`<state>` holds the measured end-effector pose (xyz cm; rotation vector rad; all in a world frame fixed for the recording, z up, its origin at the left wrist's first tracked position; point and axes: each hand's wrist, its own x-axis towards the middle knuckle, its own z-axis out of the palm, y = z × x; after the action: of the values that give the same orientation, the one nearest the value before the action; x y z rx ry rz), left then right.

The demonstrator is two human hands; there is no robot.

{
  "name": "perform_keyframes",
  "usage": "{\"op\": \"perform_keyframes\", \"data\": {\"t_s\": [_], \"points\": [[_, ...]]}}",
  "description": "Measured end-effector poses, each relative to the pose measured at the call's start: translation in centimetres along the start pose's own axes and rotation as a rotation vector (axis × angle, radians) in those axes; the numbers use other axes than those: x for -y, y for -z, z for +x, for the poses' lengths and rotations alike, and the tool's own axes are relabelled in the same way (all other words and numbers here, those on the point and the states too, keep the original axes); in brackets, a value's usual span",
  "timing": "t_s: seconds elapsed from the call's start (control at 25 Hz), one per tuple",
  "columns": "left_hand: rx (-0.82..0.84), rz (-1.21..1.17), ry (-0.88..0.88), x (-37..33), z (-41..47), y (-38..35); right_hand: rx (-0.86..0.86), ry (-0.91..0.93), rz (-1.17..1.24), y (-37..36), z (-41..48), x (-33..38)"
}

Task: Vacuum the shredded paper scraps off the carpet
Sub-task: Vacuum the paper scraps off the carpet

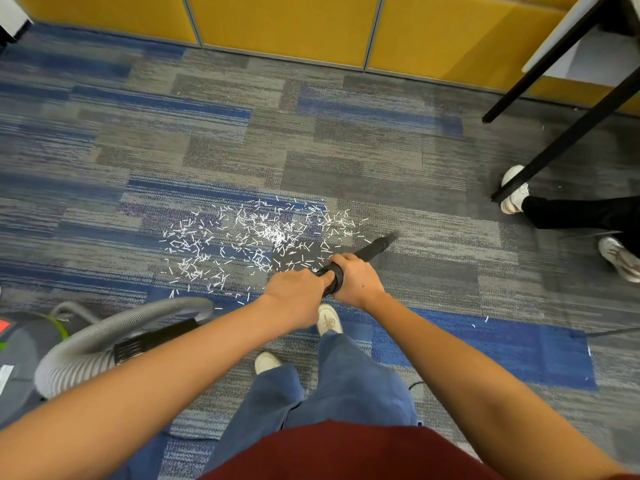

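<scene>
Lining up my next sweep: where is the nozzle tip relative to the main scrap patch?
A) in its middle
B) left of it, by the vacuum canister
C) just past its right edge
C: the nozzle tip sits on carpet just right of the paper scraps.

We find open carpet (346, 161) beyond the paper scraps (256, 237), up to the yellow panels (284, 22). On our right, table legs (554, 149) and another person's shoes (620, 258) stand in the way; at left, a grey hose (104, 334) lies.

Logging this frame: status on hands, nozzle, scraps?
Left hand, right hand grip the nozzle. Tip just right of scraps, pile uncollected. Another person's shoes far right, not blocking.
</scene>
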<state>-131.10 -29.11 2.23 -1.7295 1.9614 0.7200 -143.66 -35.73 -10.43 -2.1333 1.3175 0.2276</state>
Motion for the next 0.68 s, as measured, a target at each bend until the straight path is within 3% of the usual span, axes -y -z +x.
{"op": "perform_keyframes", "data": {"t_s": [0.32,0.68], "points": [[-0.025,0.005,0.092,4.4,-2.7,1.2,-0.014,0.074,0.066,-0.3,1.4,5.4],[-0.065,-0.016,0.213,6.0,-5.0,-2.2,0.062,0.168,0.033,-3.0,2.9,8.6]]}}
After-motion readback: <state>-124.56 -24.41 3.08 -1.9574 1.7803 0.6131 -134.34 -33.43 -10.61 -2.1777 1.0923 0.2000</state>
